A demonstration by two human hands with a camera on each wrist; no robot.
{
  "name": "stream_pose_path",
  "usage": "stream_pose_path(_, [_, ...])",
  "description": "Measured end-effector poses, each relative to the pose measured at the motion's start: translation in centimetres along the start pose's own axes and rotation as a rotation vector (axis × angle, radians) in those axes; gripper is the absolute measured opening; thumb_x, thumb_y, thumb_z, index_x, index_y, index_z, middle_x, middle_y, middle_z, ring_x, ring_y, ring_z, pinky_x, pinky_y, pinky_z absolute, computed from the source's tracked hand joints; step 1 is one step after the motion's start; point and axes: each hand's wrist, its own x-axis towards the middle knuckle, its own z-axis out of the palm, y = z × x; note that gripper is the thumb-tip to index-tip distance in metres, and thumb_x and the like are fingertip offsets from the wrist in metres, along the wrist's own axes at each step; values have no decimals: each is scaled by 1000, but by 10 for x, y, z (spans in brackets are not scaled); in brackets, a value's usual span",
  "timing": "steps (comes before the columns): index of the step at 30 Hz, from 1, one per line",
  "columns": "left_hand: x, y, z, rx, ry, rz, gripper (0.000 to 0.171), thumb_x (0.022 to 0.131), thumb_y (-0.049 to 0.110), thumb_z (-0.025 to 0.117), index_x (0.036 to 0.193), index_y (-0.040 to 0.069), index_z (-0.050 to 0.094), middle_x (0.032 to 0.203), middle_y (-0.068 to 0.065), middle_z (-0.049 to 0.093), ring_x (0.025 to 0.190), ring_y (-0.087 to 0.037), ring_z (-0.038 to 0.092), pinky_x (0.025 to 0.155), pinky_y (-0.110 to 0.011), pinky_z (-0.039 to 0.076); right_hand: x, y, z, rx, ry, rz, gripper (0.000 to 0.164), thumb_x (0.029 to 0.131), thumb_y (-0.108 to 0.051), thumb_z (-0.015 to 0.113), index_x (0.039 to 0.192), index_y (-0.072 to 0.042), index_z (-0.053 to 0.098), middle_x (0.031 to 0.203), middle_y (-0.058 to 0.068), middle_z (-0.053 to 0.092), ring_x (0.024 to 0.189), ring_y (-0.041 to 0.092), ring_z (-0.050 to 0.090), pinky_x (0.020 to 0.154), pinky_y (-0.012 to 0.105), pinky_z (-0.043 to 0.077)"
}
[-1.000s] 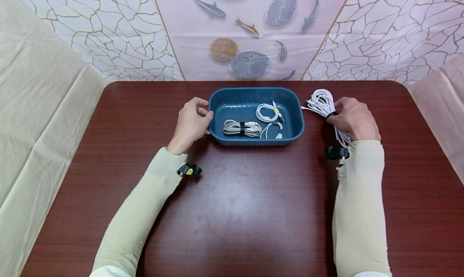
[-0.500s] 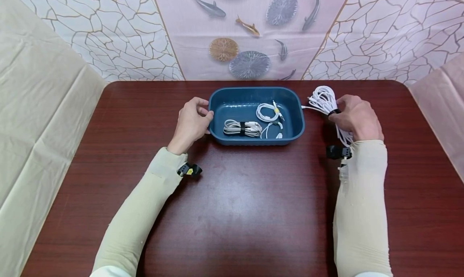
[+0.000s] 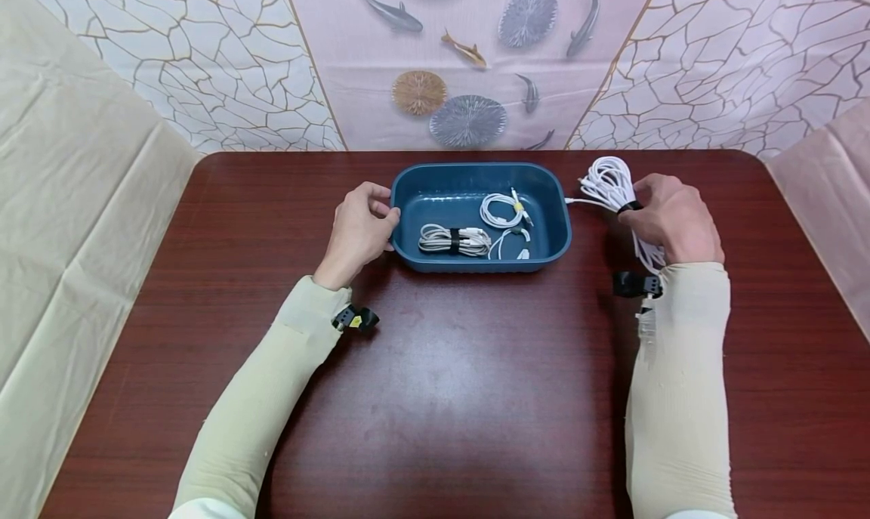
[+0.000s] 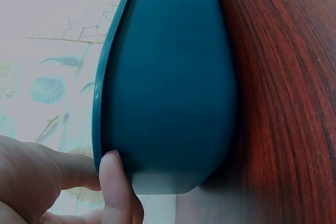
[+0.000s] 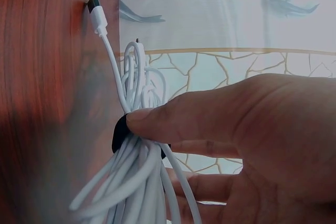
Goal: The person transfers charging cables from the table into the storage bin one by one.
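A bundled white USB cable (image 3: 607, 183) with a black strap is in my right hand (image 3: 676, 217), to the right of the blue plastic box (image 3: 479, 267). My thumb and fingers pinch the bundle at the strap, and its black-tipped USB plug (image 5: 96, 11) sticks out in the right wrist view. At the box's left end, my left hand (image 3: 362, 228) pinches the rim, one fingertip lying against the outer wall in the left wrist view. Inside the box lie a cable bundle (image 3: 469, 242) with a black strap, a white cable coil (image 3: 492, 222) with a yellow tie, and a short white cable (image 3: 499, 243).
The box stands near the back edge of a dark red wooden table (image 3: 442, 390). A patterned cloth backdrop (image 3: 476, 73) hangs behind it, and a beige cloth (image 3: 75, 202) hangs on the left.
My right hand has shifted a little to the right and away from me, carrying the white USB cable along. My left hand and the box have stayed put.
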Motion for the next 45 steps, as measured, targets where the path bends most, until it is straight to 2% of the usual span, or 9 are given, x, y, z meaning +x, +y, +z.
stream_pose_path(6, [0,0,0,-4,-6,0,34,100,14,64,132,4,58,104,-16,66,60,-16,67,64,-40,66,-1,-1,-1,0,15,-10,54,91,-22,57,140,0,54,134,33,54,113,48,53,87,64,50])
stream_pose_path(19, [-1,0,1,-2,-1,1,34,100,13,65,132,4,58,103,-16,66,58,-16,66,64,-40,66,-4,-4,-4,1,20,10,56,92,-23,57,143,-1,52,138,33,53,118,49,52,89,67,49])
stream_pose_path(26, [0,0,0,-4,-3,-2,34,100,14,65,132,4,58,104,-16,66,61,-16,67,60,-35,65,-5,-6,-6,6,29,14,57,93,-23,56,145,0,50,138,33,53,119,49,52,91,67,49])
stream_pose_path(38, [-1,0,0,-13,-6,-2,35,100,14,64,133,4,58,103,-16,65,61,-16,67,66,-42,66,-6,-8,-7,29,71,-2,56,93,-22,57,144,0,51,134,32,57,115,48,55,88,66,49])
stream_pose_path(45, [0,-1,1,-7,0,0,34,100,13,65,132,4,58,103,-16,65,60,-16,66,63,-40,66,-9,-9,-9,42,89,5,56,93,-23,58,144,-2,52,134,31,58,115,49,56,88,66,49])
